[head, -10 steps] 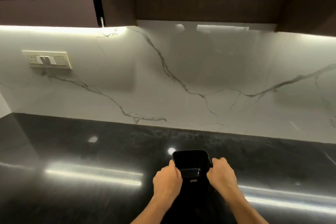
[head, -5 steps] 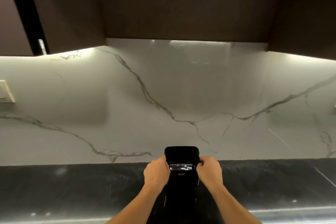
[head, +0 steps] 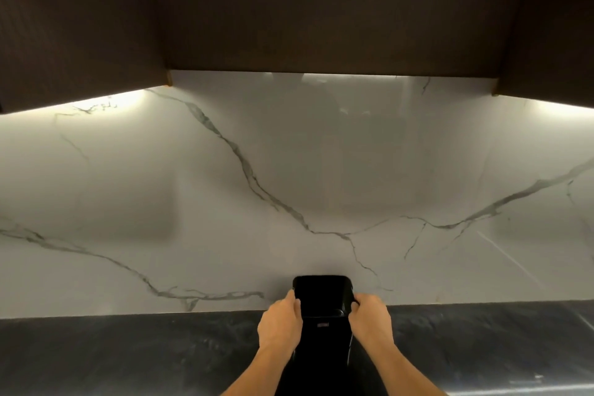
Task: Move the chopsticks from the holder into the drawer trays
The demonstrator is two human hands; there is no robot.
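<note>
Counter [head: 128, 360]; left hand [head: 279, 326], right hand [head: 372, 320] grip holder [head: 323, 294]

dim, soft-focus; under-cabinet light strips [head: 106, 103] glow.

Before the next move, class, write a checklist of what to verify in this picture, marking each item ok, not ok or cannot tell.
1. Left hand grips the left side of the black holder: ok.
2. Right hand grips the holder's right side: ok.
3. Holder's open top faces up towards the camera: ok.
4. Chopsticks inside the holder: cannot tell, because the inside is dark and nothing sticks out above the rim.
5. Holder set down on the dark countertop or lifted off it: cannot tell, because its base is hidden.
6. Drawer trays in sight to aim for: not ok, because no drawer is in view.
</note>
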